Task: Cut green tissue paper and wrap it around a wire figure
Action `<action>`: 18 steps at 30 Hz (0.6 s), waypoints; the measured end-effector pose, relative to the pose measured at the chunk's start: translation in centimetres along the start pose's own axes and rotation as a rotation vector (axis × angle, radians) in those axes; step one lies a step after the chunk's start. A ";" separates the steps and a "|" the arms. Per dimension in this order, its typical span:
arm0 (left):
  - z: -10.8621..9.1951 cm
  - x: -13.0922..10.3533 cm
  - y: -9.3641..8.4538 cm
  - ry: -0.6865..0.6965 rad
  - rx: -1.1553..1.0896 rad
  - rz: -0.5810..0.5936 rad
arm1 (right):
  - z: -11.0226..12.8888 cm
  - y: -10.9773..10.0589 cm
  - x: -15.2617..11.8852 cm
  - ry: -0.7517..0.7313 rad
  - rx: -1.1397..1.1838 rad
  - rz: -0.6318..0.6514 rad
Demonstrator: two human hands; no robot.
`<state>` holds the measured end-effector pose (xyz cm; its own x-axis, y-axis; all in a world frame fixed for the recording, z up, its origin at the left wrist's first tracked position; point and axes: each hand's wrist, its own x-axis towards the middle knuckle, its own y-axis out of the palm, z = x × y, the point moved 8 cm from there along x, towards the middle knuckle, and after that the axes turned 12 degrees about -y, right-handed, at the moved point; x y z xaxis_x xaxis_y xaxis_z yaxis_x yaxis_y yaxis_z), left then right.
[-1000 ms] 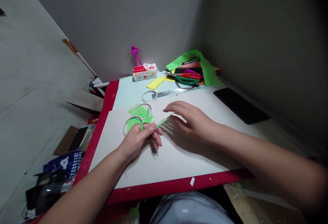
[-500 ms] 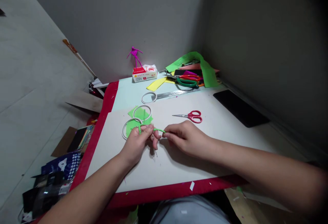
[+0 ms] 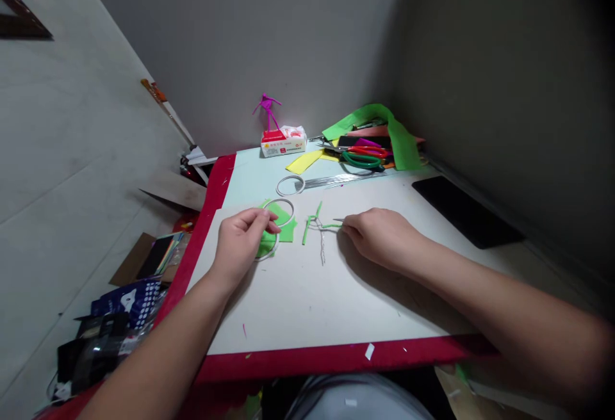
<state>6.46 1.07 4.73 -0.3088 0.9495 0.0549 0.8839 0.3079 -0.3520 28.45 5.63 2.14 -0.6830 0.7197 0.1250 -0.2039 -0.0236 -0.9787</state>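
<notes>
A small figure of twisted wire [image 3: 322,247], partly wrapped in green strip, is pinched at one green limb by my right hand [image 3: 377,235]. Its bare wire legs hang toward me. Red scissors are mostly covered by that same hand; only the metal tip [image 3: 338,219] pokes out. My left hand [image 3: 243,235] is over the white tape rings, thumb and forefinger pressed together; whatever lies between them is too small to make out. One tape ring [image 3: 292,211] lies partly behind its fingers, on green crepe paper [image 3: 287,233]. A second ring [image 3: 271,253] sits just below, partly hidden.
Farther back are another white ring [image 3: 277,190], a bundle of thin wires [image 3: 331,180], yellow strips [image 3: 304,162] and green-handled scissors [image 3: 361,161]. A magenta figure [image 3: 267,105] stands on a small box [image 3: 284,145]. A black phone-like slab [image 3: 466,210] lies right.
My hands have parted. The green-and-wire figure has left my left hand and is now at my right fingers, which moved right over the red scissors. My left hand moved up toward the rings.
</notes>
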 end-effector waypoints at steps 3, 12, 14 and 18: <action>0.5 1.4 -1.3 0.077 0.077 -0.110 | 1.0 -0.4 -0.1 -0.049 -0.057 -0.070; 2.3 4.6 -3.2 0.220 0.364 -0.208 | 8.6 -0.3 1.0 -0.491 -0.047 -0.105; 2.5 5.0 -3.2 0.237 0.435 -0.211 | 9.9 0.3 2.4 -0.528 -0.131 -0.086; 2.8 5.5 -3.0 0.277 0.578 -0.206 | 11.3 1.5 5.5 -0.547 -0.190 -0.075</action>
<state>1.09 5.17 3.49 -0.2812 0.8788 0.3855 0.4629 0.4761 -0.7477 16.45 1.75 3.18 -0.9448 0.2501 0.2115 -0.1707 0.1751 -0.9696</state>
